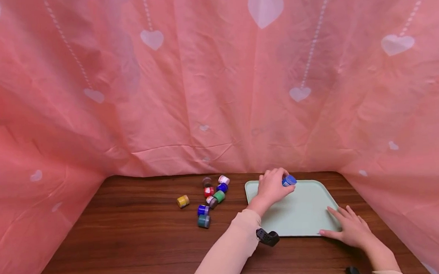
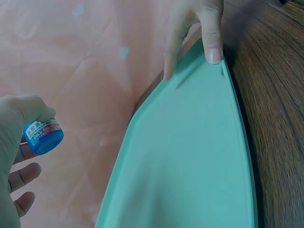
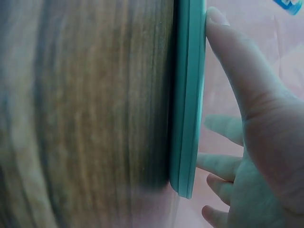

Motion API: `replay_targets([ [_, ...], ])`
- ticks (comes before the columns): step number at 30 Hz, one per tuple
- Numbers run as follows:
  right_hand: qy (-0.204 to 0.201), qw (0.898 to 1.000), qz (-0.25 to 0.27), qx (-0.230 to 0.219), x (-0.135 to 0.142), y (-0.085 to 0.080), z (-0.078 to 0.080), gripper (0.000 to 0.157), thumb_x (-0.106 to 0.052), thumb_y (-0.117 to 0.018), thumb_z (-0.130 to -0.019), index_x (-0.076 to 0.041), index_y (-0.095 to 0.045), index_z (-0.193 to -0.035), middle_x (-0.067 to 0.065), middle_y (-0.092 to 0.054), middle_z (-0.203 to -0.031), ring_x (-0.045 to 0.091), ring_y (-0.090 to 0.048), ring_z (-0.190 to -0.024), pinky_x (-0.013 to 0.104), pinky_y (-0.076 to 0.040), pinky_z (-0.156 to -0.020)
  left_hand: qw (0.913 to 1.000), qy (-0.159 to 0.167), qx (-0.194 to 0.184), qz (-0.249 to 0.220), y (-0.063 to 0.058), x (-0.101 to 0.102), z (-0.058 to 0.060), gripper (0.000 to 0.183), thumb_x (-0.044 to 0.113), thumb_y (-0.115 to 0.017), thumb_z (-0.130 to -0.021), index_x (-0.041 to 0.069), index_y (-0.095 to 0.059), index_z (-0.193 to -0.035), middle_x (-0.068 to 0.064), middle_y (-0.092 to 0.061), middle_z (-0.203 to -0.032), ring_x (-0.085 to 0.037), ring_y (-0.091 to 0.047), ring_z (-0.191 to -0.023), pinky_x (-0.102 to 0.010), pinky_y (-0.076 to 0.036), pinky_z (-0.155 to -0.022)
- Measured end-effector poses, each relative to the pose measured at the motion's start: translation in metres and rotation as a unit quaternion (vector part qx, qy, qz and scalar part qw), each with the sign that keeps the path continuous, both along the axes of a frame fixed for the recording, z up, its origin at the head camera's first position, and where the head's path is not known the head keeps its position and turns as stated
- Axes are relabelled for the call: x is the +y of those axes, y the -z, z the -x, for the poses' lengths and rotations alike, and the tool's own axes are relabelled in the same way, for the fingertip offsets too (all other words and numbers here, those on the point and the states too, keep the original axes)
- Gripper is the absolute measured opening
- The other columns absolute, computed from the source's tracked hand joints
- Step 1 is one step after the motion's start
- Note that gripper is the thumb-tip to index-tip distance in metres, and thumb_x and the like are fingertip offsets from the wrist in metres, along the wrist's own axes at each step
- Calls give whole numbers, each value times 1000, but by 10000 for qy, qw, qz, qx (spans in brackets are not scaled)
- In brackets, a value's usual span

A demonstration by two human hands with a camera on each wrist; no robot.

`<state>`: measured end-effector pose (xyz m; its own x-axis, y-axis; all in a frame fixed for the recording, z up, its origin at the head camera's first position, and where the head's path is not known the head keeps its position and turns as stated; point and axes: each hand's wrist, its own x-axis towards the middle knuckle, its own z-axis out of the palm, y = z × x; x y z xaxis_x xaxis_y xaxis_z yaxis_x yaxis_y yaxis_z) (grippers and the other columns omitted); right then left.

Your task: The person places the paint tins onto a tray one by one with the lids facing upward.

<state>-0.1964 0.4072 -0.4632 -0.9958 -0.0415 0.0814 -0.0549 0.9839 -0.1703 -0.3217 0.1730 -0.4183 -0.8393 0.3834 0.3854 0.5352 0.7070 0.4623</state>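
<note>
Between thumb and fingertips, my left hand point(image 1: 270, 188) pinches a small paint jar point(image 1: 289, 180) with a blue lid, held over the back part of a pale green tray point(image 1: 301, 213). In the left wrist view the label of this blue paint jar point(image 2: 43, 137) shows, and the other fingers hang loosely below it. My right hand point(image 1: 355, 230) is at the tray's front right corner with fingers spread. Its thumb lies at the front rim and its fingertips at the right side, as the left wrist view also shows. The right wrist view shows the thumb point(image 3: 232, 52) against the tray's edge.
Several paint jars lie in a loose group left of the tray, among them a yellow jar point(image 1: 183, 201), a teal jar point(image 1: 204, 221), a green jar point(image 1: 219, 195), a red jar point(image 1: 208, 191) and a white jar point(image 1: 224, 179). A pink curtain point(image 1: 202, 92) hangs around the dark wooden table point(image 1: 135, 240).
</note>
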Motion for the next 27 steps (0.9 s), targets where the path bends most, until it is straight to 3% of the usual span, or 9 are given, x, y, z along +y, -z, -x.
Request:
replay_targets([
  [7,58,10000,-42,-45,5,1,0,90,-64,-67,-77,1,-49,-137,37,-44,-136,63,-28,-128,79,-27,-91,9999,20,-88,54,5,24,2,33,49,-72,-81,29,-61,-105,15,-66,-101,-6,-51,-91,-24,-32,-76],
  [13,26,9997,188,-120,3,5,4,91,-62,-68,-78,1,-46,-140,39,-39,-139,63,-26,-130,79,-26,-92,9994,-47,-282,216,10,32,5,33,48,-74,-80,30,-60,-103,15,-66,-99,-6,-49,-89,-24,-32,-76],
  [21,-129,9996,270,9,3,7,4,87,-57,-73,-76,0,-50,-138,39,-43,-136,64,-32,-127,76,-33,-88,9984,-70,-436,355,19,44,14,33,49,-73,-80,29,-60,-103,14,-67,-99,-7,-49,-87,-24,-33,-76],
  [27,-281,9986,418,182,-9,2,3,88,-54,-78,-73,0,-51,-137,39,-46,-135,61,-38,-125,71,-39,-86,9982,-66,-449,390,19,51,17,33,48,-73,-80,29,-60,-103,14,-67,-101,-8,-51,-90,-25,-34,-77],
])
